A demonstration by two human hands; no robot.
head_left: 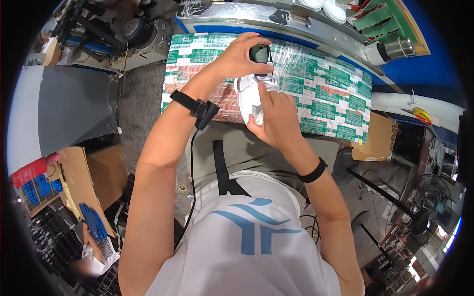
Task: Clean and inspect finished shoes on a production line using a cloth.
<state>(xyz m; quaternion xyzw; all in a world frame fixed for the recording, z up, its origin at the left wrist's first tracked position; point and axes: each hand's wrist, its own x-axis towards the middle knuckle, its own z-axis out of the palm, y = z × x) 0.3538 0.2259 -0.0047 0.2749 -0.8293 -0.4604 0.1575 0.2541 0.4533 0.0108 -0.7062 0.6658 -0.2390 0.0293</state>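
Note:
A white lace-up shoe (247,101) is held above the front middle of the wrapped table, its laces looping near its middle. My left hand (240,58) is closed around the far end, where a dark green and black part (258,56) shows between thumb and fingers. Lower down, my right hand (277,114) grips the near end, thumb on the side toward me and index finger laid along the top by the laces. My palm and fingers hide much of the shoe's right side.
Green, white and red printed tape under clear film covers the table (326,93). Behind it runs a metal ledge (232,12) with a metal cylinder (406,48) at right. A cardboard box (377,138) stands right; a grey panel (74,103) and another person (98,254) are left.

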